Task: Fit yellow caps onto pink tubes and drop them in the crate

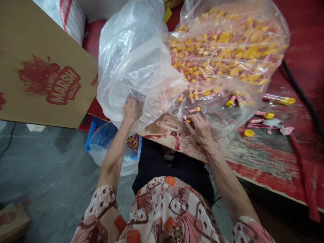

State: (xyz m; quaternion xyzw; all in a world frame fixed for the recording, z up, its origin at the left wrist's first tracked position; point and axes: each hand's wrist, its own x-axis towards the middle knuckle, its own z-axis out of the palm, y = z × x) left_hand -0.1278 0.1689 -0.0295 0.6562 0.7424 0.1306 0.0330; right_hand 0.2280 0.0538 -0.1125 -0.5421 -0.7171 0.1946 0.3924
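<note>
My left hand (130, 109) is at the mouth of a large whitish plastic bag (134, 60), its fingers curled and their tips hidden. What it holds, if anything, does not show. By the table edge, my right hand (199, 128) pinches a small pink candy tube with a yellow cap (187, 119). Just beyond its fingers lies another capped tube (194, 109). A clear plastic bag (275, 20) lies open toward me, full of pink tubes with yellow caps (225, 64). Some of them spill from its mouth near my right hand.
The worn red table (268, 152) carries loose tubes (255, 120), a yellow cap (249, 133) and a long clear tube (278, 98) at right. A black cable (303, 98) crosses there. A cardboard carton (32, 37) stands left; below it sits a blue crate (92, 130) lined with plastic.
</note>
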